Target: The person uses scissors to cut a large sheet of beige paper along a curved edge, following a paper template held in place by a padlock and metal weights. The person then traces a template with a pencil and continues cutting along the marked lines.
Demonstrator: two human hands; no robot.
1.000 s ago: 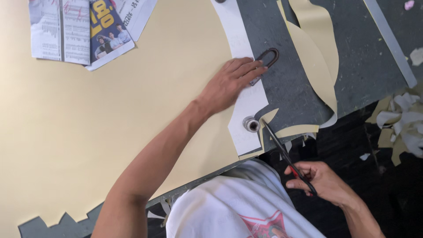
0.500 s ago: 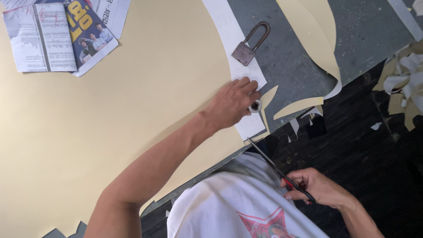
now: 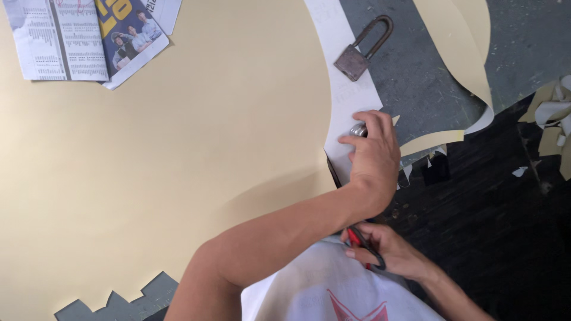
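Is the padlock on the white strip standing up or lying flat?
Lying flat: the padlock rests on its side atop the white paper strip, shackle pointing up-right over the grey table.

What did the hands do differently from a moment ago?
The left hand left the padlock and slid down the white paper pattern to the small round metal weight, which it now touches. The scissors moved in under that arm. The right hand still grips the scissors; the padlock, cream sheet and newspaper lie as before.
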